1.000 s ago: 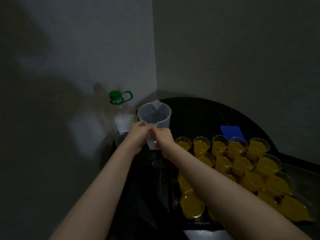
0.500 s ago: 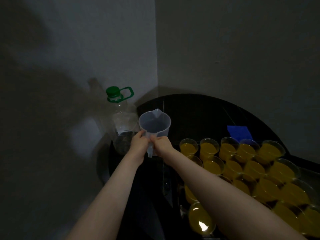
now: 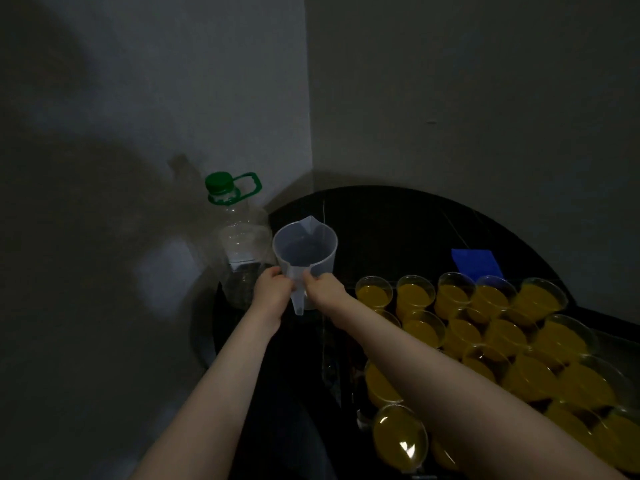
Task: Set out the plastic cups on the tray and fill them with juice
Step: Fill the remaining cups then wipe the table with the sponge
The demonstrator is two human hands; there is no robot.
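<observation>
Nearly done: rows of clear plastic cups [image 3: 415,294] brimming orange at four o'clock, tray beneath lost in the dark. Translucent measuring jug [image 3: 306,252], spouted, looking empty, gripped at centre by left hand [image 3: 272,294] and right hand [image 3: 323,289] round its handle. Empty ribbed bottle [image 3: 242,251], green-capped, at ten o'clock.

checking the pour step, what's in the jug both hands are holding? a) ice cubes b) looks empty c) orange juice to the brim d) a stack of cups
b: the clear jug, held at its handle by the left hand and right hand, shows no orange inside, unlike the filled cups beside it.
</observation>
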